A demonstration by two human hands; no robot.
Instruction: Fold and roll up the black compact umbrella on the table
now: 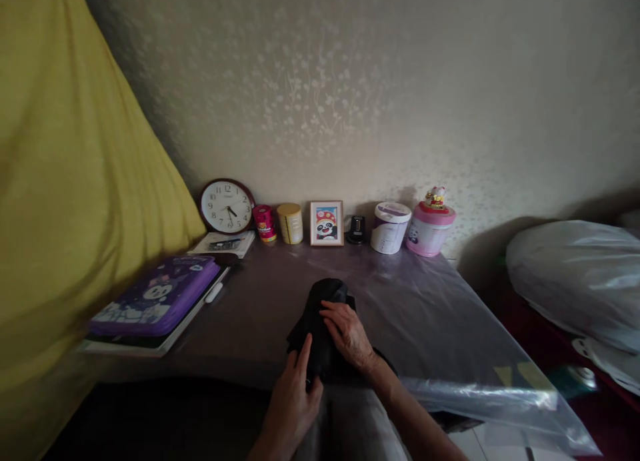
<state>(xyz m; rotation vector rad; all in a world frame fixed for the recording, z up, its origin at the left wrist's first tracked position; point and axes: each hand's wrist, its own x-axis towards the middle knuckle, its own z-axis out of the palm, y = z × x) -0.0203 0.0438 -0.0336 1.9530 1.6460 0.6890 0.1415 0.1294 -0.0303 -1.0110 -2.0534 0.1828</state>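
Note:
A black fabric bundle (pixel 325 297), dark and softly creased, lies near the front edge of the table; its exact kind cannot be made out. My left hand (pixel 294 401) holds its near left end, with the index finger along the side and the thumb at the bottom. On its upper right side rests my right hand (pixel 350 335), palm down, fingers stretched over the fabric. More black material shows under and to the right of my right wrist. The underside of the bundle is hidden.
The table (pixel 425 314) has a clear plastic cover. Along the wall stand a clock (pixel 227 206), a pink can (pixel 265 223), a yellow-lidded can (pixel 291 224), a framed panda picture (pixel 327 223) and two tubs (pixel 391 229). A purple case (pixel 160 294) lies left on books. A white bag (pixel 575 274) bulges at right.

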